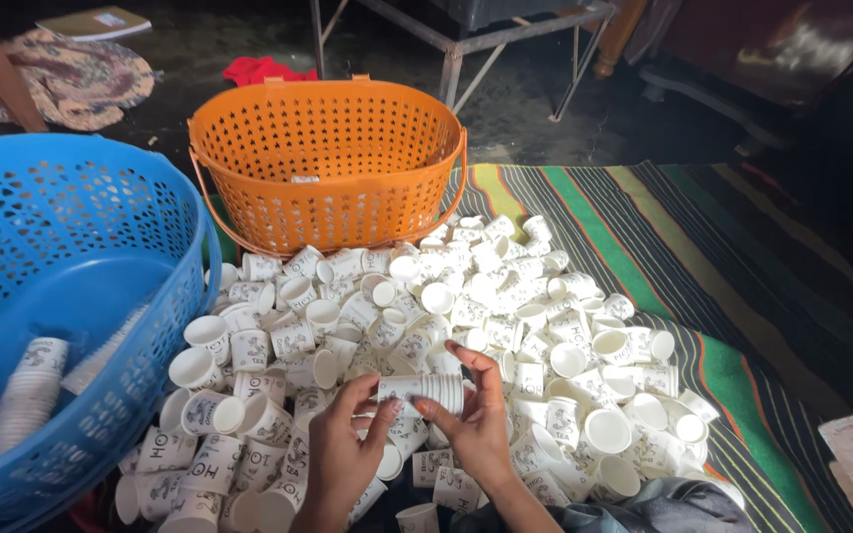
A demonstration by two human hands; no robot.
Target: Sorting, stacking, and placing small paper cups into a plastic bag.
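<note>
The striped mat under me is the biggest thing here, and nearly everything else sits on or beside it. At its near left edge stands the blue basket, and inside it lies 1 long nested stack of cups, which I judge to be the finished work so far: only a small share. At the mat's far edge stands the orange basket, which looks close to empty apart from a small scrap near its bottom. Between the 2 baskets, spread across the mat's middle, is the heap of loose paper cups, white with dark print, lying on their sides and every which way; most of the work looks still ahead of me. In front of the heap, at the mat's near edge, my left hand and right hand hold a short stack of nested cups lying sideways, fingers of both curled narrowly around it from each end. Loose cups crowd my wrists on every side, and the blue basket's wall rises close by my left arm.
</note>
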